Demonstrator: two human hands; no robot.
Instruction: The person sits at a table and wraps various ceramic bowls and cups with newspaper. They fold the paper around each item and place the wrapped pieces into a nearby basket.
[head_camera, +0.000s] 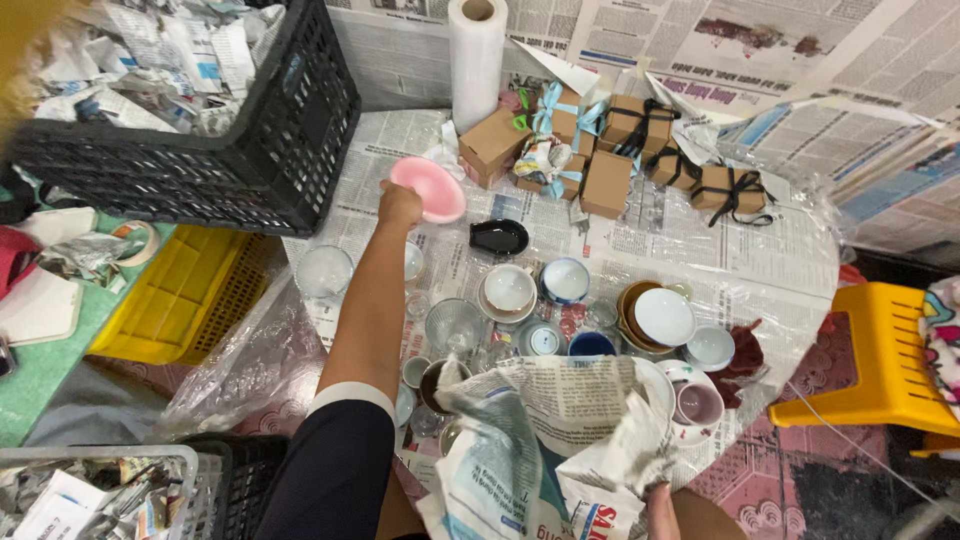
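Head view, looking down on a newspaper-covered surface (700, 250) crowded with crockery. The left hand (399, 205) is stretched forward, its fingers closed on the near rim of a pink dish (430, 187), which is held tilted above the far part of the surface, just in front of a group of brown boxes (610, 150) tied with ribbon. The right hand (660, 508), at the lower edge of the view, grips a crumpled newspaper sheet (550, 430) that billows over the nearest cups; only a finger or two shows, so how the rest of that hand is set cannot be told.

Between the two hands lie a black dish (498, 237), several white and blue bowls (566, 280), a glass (455, 325) and a stack of brown plates (650, 315). A roll of clear film (476, 60) stands upright behind the boxes. A black crate (230, 130) of wadded paper sits at far left, a yellow crate (190, 295) below it, a yellow stool (885, 360) at right.

Judged step: the dish is in hand and the sheet stands ready, so wrapping appears to be in hand. The next move would call for bringing the dish back over the sheet without clipping the crowded cups, and for a firm rim grip, since glazed ware is smooth.
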